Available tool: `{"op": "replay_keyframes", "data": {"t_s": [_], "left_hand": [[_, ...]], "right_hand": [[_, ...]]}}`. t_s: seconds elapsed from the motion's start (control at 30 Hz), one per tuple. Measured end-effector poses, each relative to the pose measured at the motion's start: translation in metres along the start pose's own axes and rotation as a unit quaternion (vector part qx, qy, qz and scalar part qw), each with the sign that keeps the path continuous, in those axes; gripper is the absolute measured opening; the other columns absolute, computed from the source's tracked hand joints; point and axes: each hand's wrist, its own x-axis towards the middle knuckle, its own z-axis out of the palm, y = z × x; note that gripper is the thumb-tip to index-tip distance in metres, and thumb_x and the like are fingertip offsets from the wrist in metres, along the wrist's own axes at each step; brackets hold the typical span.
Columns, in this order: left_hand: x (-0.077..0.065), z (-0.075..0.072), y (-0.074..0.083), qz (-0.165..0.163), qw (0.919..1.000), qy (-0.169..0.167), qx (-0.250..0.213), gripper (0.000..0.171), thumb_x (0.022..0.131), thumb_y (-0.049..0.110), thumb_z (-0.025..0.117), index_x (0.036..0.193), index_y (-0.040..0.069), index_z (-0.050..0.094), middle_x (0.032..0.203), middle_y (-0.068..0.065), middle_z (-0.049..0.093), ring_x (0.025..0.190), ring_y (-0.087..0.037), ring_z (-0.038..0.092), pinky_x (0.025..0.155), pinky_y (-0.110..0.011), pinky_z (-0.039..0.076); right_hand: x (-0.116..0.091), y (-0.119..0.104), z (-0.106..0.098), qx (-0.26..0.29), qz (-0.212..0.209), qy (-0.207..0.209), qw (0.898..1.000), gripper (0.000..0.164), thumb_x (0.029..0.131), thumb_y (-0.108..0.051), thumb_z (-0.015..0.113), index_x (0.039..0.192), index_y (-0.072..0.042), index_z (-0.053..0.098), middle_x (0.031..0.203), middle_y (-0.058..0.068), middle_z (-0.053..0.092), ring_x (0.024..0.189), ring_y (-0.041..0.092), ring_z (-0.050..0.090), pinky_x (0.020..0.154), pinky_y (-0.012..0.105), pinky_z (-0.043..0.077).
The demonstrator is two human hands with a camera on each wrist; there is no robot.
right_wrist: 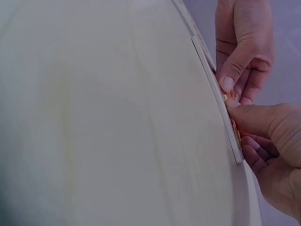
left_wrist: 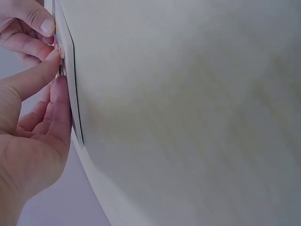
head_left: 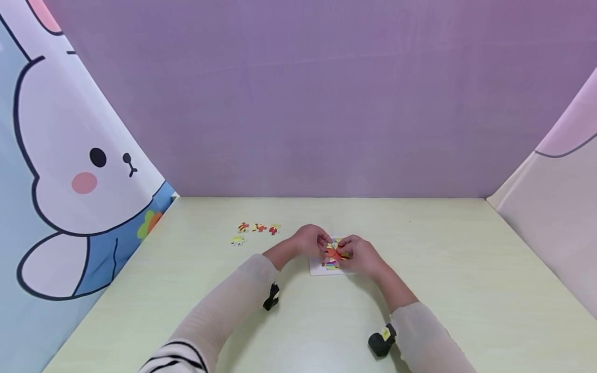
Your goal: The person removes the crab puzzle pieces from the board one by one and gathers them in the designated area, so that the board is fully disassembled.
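A small picture puzzle lies on a white board (head_left: 319, 270), with orange, yellow and purple parts showing between the two hands. From the left, my left hand (head_left: 311, 241) pinches an orange puzzle piece (head_left: 332, 254) with thumb and fingers, low over the board. Opposite it, my right hand (head_left: 363, 256) has its thumb and fingertips on the same orange area. In the right wrist view the right thumb (right_wrist: 254, 117) lies across the puzzle's face, close beside the left thumb (right_wrist: 231, 77). Fingers hide much of the picture.
Several loose puzzle pieces lie left of the board: a red and yellow one (head_left: 243, 227), an orange one (head_left: 259, 228), a red one (head_left: 274, 229) and a pale yellow one (head_left: 238, 241). Behind the table (head_left: 448, 248) stands a purple wall (head_left: 298, 103).
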Motion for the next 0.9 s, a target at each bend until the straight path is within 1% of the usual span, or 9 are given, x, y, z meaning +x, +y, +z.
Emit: {"op": "replay_keyframes", "data": {"t_s": [0.13,0.37,0.57,0.73,0.83,0.9], "left_hand": [[-0.0007,0.0005,-0.0007,-0.004,1.0,0.007,0.002,0.036,0.073,0.001,0.083,0.106,0.007,0.071,0.087,0.0,0.064,0.081,-0.014,0.058,0.076,-0.027,0.049],[0.0,0.0022,-0.0024,-0.012,0.9994,0.004,-0.032,0.037,0.073,0.003,0.085,0.106,0.008,0.068,0.089,-0.002,0.063,0.081,-0.016,0.057,0.076,-0.027,0.049],[-0.0006,0.0028,-0.0015,-0.008,0.9991,0.007,-0.04,0.037,0.072,0.002,0.086,0.103,0.008,0.067,0.088,-0.003,0.061,0.077,-0.015,0.059,0.071,-0.025,0.049],[-0.0015,0.0034,0.0019,0.01,0.9992,0.015,-0.035,0.036,0.069,-0.005,0.084,0.098,0.009,0.067,0.086,-0.003,0.061,0.076,-0.014,0.059,0.068,-0.024,0.051],[-0.0022,0.0027,0.0029,0.007,0.9993,0.018,-0.031,0.036,0.07,-0.004,0.083,0.098,0.011,0.068,0.086,-0.002,0.063,0.078,-0.014,0.059,0.069,-0.025,0.051],[-0.0023,0.0019,-0.0003,0.001,0.9989,0.016,-0.043,0.036,0.071,-0.001,0.084,0.101,0.013,0.069,0.086,-0.001,0.064,0.078,-0.014,0.059,0.071,-0.026,0.05]], "right_hand": [[0.0005,0.0007,-0.0004,-0.002,-0.01,-0.004,1.0,0.025,0.078,-0.005,0.081,0.097,0.01,0.073,0.11,0.015,0.061,0.106,0.034,0.056,0.095,0.048,0.047],[0.0007,0.0004,-0.0018,-0.004,-0.015,-0.009,1.0,0.025,0.078,-0.005,0.081,0.097,0.01,0.073,0.111,0.015,0.06,0.107,0.034,0.056,0.094,0.048,0.048],[-0.0005,-0.0021,-0.0023,0.005,-0.016,-0.008,1.0,0.024,0.078,-0.003,0.08,0.097,0.01,0.073,0.11,0.016,0.06,0.106,0.034,0.056,0.093,0.047,0.048],[-0.0003,-0.0026,-0.0016,0.008,-0.014,-0.008,1.0,0.024,0.078,-0.004,0.08,0.096,0.01,0.073,0.11,0.016,0.06,0.106,0.034,0.056,0.092,0.046,0.049],[-0.0002,-0.0022,-0.0014,0.007,-0.012,-0.007,1.0,0.022,0.078,-0.003,0.08,0.095,0.009,0.073,0.111,0.016,0.06,0.106,0.034,0.056,0.091,0.046,0.049],[0.0,-0.0016,-0.0011,0.006,-0.012,-0.009,1.0,0.021,0.078,-0.003,0.08,0.094,0.009,0.074,0.111,0.017,0.06,0.106,0.034,0.056,0.091,0.046,0.049]]}}
